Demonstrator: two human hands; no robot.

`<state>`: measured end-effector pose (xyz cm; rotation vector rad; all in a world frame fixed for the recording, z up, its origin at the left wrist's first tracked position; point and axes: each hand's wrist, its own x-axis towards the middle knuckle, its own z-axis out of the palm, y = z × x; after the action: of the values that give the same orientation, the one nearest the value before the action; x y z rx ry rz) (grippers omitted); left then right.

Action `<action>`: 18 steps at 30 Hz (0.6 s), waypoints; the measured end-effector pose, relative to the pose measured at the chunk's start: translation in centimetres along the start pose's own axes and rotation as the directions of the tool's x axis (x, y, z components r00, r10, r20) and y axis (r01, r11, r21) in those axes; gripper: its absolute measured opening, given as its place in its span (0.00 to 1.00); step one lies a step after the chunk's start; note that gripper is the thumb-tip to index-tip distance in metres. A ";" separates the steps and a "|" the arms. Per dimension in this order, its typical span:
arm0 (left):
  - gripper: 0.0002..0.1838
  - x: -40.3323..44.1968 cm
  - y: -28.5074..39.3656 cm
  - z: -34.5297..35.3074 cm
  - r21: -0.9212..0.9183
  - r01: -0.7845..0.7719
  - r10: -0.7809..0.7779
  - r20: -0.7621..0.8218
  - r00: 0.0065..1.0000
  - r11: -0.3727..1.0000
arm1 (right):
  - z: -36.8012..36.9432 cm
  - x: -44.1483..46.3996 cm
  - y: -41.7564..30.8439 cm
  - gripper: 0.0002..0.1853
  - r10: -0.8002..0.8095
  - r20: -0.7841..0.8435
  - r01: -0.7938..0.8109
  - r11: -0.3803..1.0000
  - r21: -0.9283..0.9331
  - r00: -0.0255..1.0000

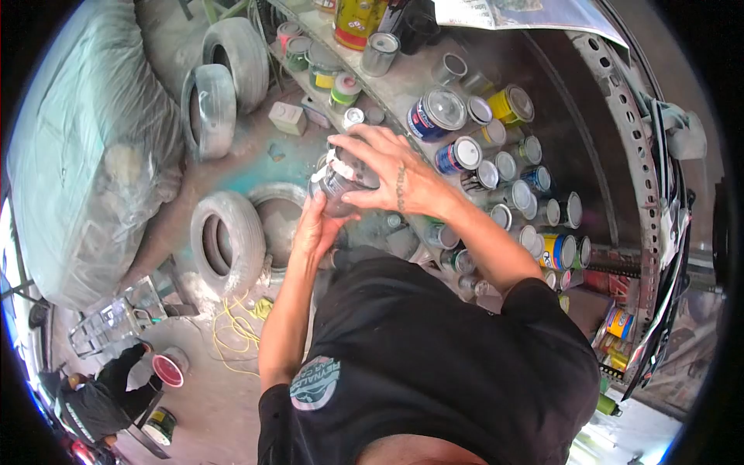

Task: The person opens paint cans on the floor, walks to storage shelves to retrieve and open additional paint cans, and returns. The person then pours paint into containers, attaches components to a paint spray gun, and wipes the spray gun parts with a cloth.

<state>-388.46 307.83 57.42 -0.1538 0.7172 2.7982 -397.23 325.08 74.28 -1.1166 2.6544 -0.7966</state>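
Dark can [335, 188], just one, is up in front of the chest, above the floor and beside the crowded shelf [413, 71], held between both hands. The left hand [314, 232] cups it low, fingers curled about its side, probably to bear the weight; the right hand [395, 180] arches over it from the other side, fingers spread fairly wide and thumb against the wall, most likely to steady the upper part. Whether the right fingertips press on a lid, I cannot tell. White smears [341, 167] show near its top.

On the shelf stand well over twenty cans, too overlapped for an exact count; they seem packed upright so their tops can be seen and reached from above. Two with blue labels [422, 124] stand closest to the right hand, near one yellow can [500, 106].

Four tyres [248, 246] sit on the floor in two overlapping pairs, perhaps put there to leave standing room. One pale block [287, 118] rests near the shelf edge. At lower left, one other person [101, 403] is beside one pail [178, 356], red within, and a loose yellow cable [225, 322] lies between.
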 end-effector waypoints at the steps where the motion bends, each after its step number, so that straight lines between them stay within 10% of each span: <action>1: 0.41 0.7 0.2 0.6 0.018 0.008 -0.008 0.009 1.000 1.000 | -0.6 0.3 0.3 0.46 0.012 0.025 -0.012 1.000 -0.014 1.000; 18: 0.45 6.8 1.0 3.1 -0.132 0.159 -0.157 0.028 0.987 0.978 | -5.7 4.6 7.4 0.29 -0.140 -0.046 0.145 0.982 0.121 0.989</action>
<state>-395.41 309.97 59.47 -0.2009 0.4891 2.6909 -406.99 328.51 75.46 -1.2821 2.5360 -1.0021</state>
